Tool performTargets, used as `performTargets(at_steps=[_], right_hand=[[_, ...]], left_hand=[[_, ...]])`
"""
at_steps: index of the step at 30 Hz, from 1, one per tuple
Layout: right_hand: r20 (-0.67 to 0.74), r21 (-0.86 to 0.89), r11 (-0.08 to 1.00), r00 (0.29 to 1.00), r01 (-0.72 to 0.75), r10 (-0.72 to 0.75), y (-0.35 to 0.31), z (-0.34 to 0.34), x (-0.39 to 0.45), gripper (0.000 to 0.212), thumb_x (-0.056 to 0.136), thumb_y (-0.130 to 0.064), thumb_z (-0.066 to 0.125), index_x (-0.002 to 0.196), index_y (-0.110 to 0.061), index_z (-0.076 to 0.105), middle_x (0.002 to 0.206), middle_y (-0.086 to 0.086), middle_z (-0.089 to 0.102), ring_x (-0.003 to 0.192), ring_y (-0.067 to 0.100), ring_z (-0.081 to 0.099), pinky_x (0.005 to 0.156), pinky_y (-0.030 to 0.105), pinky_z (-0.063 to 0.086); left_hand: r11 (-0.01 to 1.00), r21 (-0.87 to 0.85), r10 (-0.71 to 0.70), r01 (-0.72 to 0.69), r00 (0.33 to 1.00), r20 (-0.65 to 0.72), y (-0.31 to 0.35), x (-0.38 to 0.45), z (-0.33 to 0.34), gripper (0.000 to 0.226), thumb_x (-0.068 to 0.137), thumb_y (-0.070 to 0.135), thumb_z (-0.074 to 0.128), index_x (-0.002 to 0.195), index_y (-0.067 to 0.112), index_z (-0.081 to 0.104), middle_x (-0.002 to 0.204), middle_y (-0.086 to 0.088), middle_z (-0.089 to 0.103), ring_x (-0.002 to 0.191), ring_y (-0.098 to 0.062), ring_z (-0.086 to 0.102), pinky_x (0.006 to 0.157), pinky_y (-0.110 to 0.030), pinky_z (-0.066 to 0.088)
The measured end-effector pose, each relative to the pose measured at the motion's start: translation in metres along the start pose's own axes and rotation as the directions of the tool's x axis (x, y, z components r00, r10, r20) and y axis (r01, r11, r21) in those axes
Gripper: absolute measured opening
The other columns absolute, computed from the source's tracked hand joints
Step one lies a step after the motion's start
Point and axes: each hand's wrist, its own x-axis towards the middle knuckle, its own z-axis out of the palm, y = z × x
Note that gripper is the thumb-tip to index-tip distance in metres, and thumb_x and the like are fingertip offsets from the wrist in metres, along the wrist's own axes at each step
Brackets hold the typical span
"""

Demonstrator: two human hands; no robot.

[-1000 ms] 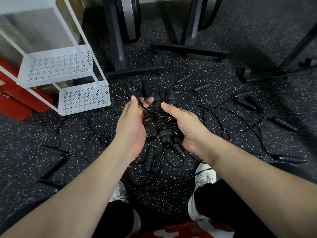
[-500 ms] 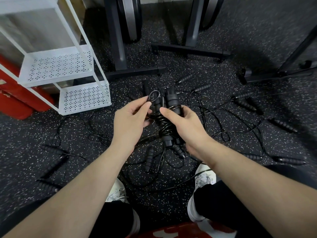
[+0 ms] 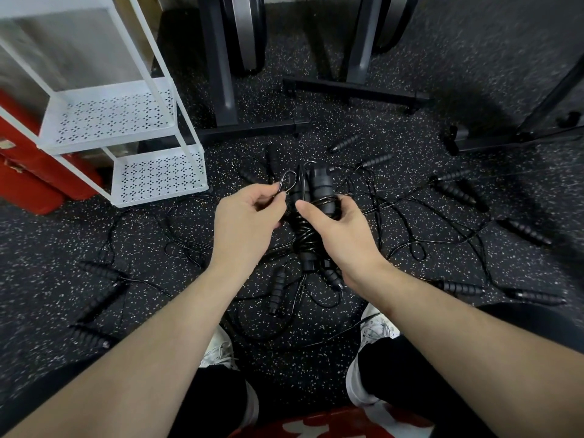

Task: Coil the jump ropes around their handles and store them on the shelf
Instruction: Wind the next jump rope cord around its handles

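Our right hand (image 3: pixel 341 229) grips the coiled jump-rope handles (image 3: pixel 319 191), our left hand (image 3: pixel 246 216) pinches the cord loop (image 3: pixel 289 181); slackened tension could unravel the coil.

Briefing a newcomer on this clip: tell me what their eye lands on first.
At centre, the right hand grips a black jump rope bundle coiled round its handles, while the left hand pinches a thin cord loop. Loose black ropes and ribbed handles litter the speckled floor; a white perforated metal shelf stands upper left.

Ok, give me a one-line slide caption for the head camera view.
Right hand holds a coiled jump rope while left hand pinches its last loop, near a white shelf.
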Motion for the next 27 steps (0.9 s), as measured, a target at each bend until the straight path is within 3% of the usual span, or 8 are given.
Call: performTargets(at_steps=[4, 8, 13, 18, 22, 25, 27], right_hand=[[-0.006, -0.064, 0.997, 0.999, 0.035, -0.036, -0.001, 0.001, 0.000, 0.061, 0.060, -0.060, 0.080, 0.108, -0.027, 0.062, 0.102, 0.001, 0.074, 0.095, 0.022, 0.073, 0.088, 0.052, 0.059], [0.009, -0.088, 0.993, 0.997, 0.073, -0.073, -0.003, -0.002, 0.000, 0.043, 0.076, -0.048, 0.082, 0.108, -0.030, 0.060, 0.103, -0.002, 0.072, 0.097, 0.019, 0.071, 0.092, 0.050, 0.057], [0.050, -0.095, 0.995, 0.998, 0.037, -0.033, -0.003, -0.004, -0.002, 0.047, 0.072, -0.049, 0.082, 0.110, -0.029, 0.062, 0.101, -0.002, 0.072, 0.096, 0.020, 0.071, 0.090, 0.052, 0.058], [0.098, -0.073, 0.997, 0.995, -0.006, 0.013, -0.005, -0.006, -0.001, 0.046, 0.075, -0.045, 0.084, 0.111, -0.028, 0.063, 0.106, 0.000, 0.074, 0.100, 0.022, 0.072, 0.093, 0.052, 0.058], [0.199, 0.035, 0.994, 0.976, -0.100, 0.091, -0.012, -0.012, -0.001, 0.039, 0.084, -0.031, 0.082, 0.117, -0.019, 0.065, 0.108, 0.004, 0.077, 0.098, 0.025, 0.075, 0.090, 0.046, 0.060], [0.251, 0.028, 0.995, 0.964, -0.094, 0.084, -0.020, -0.016, 0.000, 0.037, 0.086, -0.027, 0.080, 0.118, -0.016, 0.066, 0.105, 0.003, 0.077, 0.094, 0.023, 0.075, 0.084, 0.039, 0.061], [0.286, 0.013, 0.994, 0.953, -0.109, 0.101, -0.023, -0.018, -0.001, 0.033, 0.086, -0.026, 0.079, 0.116, -0.015, 0.068, 0.099, 0.002, 0.078, 0.087, 0.020, 0.075, 0.077, 0.035, 0.060]], left_hand=[[0.990, 0.108, 0.084, -0.089, 0.995, 0.046, 0.002, -0.002, 0.001, 0.024, 0.093, 0.021, 0.074, 0.097, 0.044, 0.072, 0.082, 0.021, 0.074, 0.078, -0.003, 0.070, 0.083, -0.035, 0.062], [0.997, 0.083, -0.009, 0.005, 0.999, 0.048, 0.002, 0.005, -0.002, 0.017, 0.098, 0.024, 0.068, 0.112, 0.031, 0.075, 0.085, 0.018, 0.076, 0.081, -0.004, 0.072, 0.083, -0.037, 0.063], [0.974, 0.210, 0.063, -0.082, 0.994, 0.094, -0.001, 0.005, -0.002, 0.026, 0.099, 0.027, 0.067, 0.124, 0.025, 0.074, 0.111, 0.007, 0.077, 0.092, -0.008, 0.070, 0.097, -0.038, 0.057], [0.961, 0.251, 0.075, -0.117, 0.983, 0.168, -0.004, 0.011, -0.011, 0.025, 0.100, 0.030, 0.065, 0.121, 0.041, 0.071, 0.092, 0.021, 0.074, 0.092, 0.001, 0.069, 0.095, -0.034, 0.058], [0.949, 0.271, 0.113, -0.162, 0.976, 0.187, -0.001, 0.013, -0.017, 0.026, 0.100, 0.029, 0.064, 0.116, 0.050, 0.065, 0.090, 0.022, 0.071, 0.081, 0.005, 0.065, 0.079, -0.009, 0.047], [0.942, 0.243, 0.186, -0.230, 0.964, 0.190, -0.002, 0.014, -0.021, 0.028, 0.100, 0.026, 0.065, 0.117, 0.048, 0.067, 0.091, 0.018, 0.071, 0.084, -0.002, 0.066, 0.082, -0.015, 0.050], [0.932, 0.237, 0.231, -0.276, 0.952, 0.200, -0.003, 0.015, -0.026, 0.028, 0.098, 0.022, 0.067, 0.119, 0.041, 0.068, 0.091, 0.020, 0.070, 0.088, 0.002, 0.064, 0.086, -0.013, 0.047]])
